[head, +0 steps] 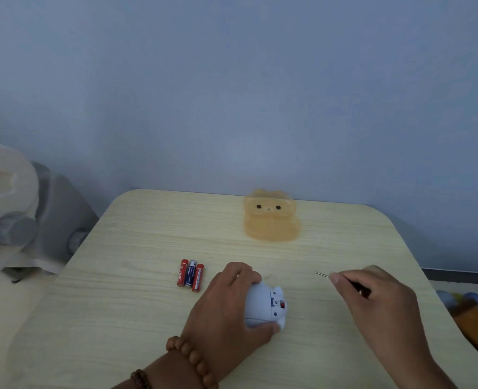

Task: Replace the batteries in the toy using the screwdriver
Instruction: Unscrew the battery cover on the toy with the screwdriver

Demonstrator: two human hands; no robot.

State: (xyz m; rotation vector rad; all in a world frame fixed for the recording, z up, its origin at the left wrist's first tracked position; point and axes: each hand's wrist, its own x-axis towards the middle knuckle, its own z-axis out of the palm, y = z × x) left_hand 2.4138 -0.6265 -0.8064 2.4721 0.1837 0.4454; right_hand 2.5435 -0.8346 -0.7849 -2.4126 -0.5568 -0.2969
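Observation:
My left hand point(226, 304) grips a small pale blue toy point(263, 306) lying on its side on the wooden table point(120, 304), its underside with a red switch turned to the right. My right hand point(378, 299) holds a thin screwdriver point(322, 274), whose metal tip points left, a short way right of and above the toy. Three batteries point(190, 275), two red and one blue, lie side by side on the table left of my left hand.
A translucent orange bear-shaped case point(271, 220) stands near the table's far edge by the blue wall. A white and grey seat point(21, 214) is off the table's left side. Coloured toys point(470, 310) lie on the floor at right.

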